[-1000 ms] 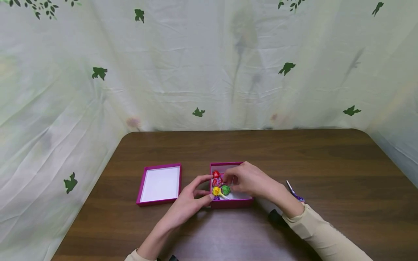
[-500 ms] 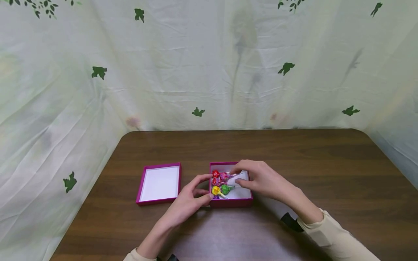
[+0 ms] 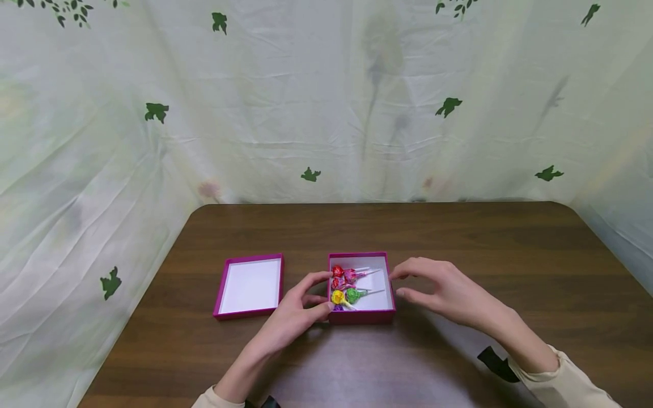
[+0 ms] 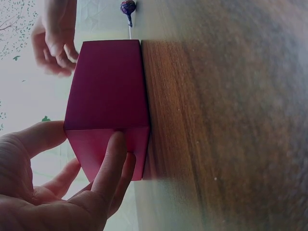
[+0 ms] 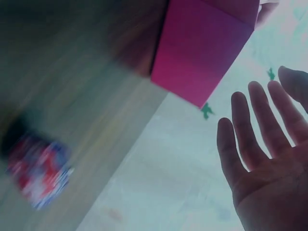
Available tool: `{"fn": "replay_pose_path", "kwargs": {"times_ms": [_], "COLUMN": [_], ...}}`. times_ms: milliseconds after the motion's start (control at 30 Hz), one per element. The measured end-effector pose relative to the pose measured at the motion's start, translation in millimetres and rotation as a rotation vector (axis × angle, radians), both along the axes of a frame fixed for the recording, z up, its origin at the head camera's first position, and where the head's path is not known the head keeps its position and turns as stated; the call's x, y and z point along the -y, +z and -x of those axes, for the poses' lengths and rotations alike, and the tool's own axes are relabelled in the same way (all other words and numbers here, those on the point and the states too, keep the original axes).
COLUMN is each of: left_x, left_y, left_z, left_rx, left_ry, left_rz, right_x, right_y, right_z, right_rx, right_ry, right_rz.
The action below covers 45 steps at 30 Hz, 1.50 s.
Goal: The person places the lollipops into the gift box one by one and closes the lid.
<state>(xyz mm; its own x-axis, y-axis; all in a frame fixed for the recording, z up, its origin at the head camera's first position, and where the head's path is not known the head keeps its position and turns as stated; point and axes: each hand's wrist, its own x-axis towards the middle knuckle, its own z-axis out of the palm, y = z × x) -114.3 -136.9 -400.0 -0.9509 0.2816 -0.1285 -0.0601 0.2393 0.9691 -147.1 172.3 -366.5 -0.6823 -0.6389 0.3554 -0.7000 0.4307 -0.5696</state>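
Note:
My left hand [image 3: 295,311] touches the left side of a magenta box [image 3: 363,318], fingertips against its wall and rim. Inside lie several wrapped lollipops with heads toward the left: a red one [image 3: 337,271], a pink one [image 3: 351,276], a green one [image 3: 352,295] and a yellow one [image 3: 338,297], plus a bit of purple at the front corner. Just right of the box hovers my right hand [image 3: 449,290], holding nothing, its fingers spread in the right wrist view. The left wrist view shows the box's outer wall [image 4: 108,86] from close up.
A matching lid [image 3: 250,286] lies white side up, left of the box. Beyond the box in the left wrist view is a purple lollipop [image 4: 128,7] on the table. A blurred red and blue wrapped thing [image 5: 39,169] shows in the right wrist view. A patterned curtain [image 3: 326,113] hangs behind.
My right hand has let go of the green lollipop and drawn out of the box to the right. The left hand stays at the box's left side.

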Motion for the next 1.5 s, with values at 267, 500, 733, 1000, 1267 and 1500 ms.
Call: {"fn": "replay_pose_path", "kwargs": {"times_ms": [267,500,733,1000,1267,1500], "left_x": [0.6,-0.3,-0.5,-1.8,-1.9,-0.9], "left_y": [-1.8,-0.4,0.7,1.3,-0.5,-0.9], "left_z": [1.3,1.5,0.0,-0.4,-0.6,-0.2], "left_rx": [0.001,0.01,0.001,-0.011,-0.01,-0.007], "left_ry": [-0.009,-0.006,0.002,0.0,0.0,-0.002], "left_rz": [0.026,0.017,-0.004,-0.018,-0.011,-0.02], "right_x": [-32.7,-57.2,-78.3,-96.1,-106.7,-106.8], "right_y": [-3.2,-8.5,-18.1,-30.6,-38.8,-47.5], "right_z": [-8.8,-14.7,-18.8,-18.1,-16.5,-17.9], "right_rx": [-0.022,0.054,0.087,0.086,0.121,0.101], "right_ry": [-0.07,-0.117,-0.133,-0.165,-0.122,-0.073], "right_rz": [-0.075,-0.112,-0.172,-0.22,-0.212,-0.172]}}
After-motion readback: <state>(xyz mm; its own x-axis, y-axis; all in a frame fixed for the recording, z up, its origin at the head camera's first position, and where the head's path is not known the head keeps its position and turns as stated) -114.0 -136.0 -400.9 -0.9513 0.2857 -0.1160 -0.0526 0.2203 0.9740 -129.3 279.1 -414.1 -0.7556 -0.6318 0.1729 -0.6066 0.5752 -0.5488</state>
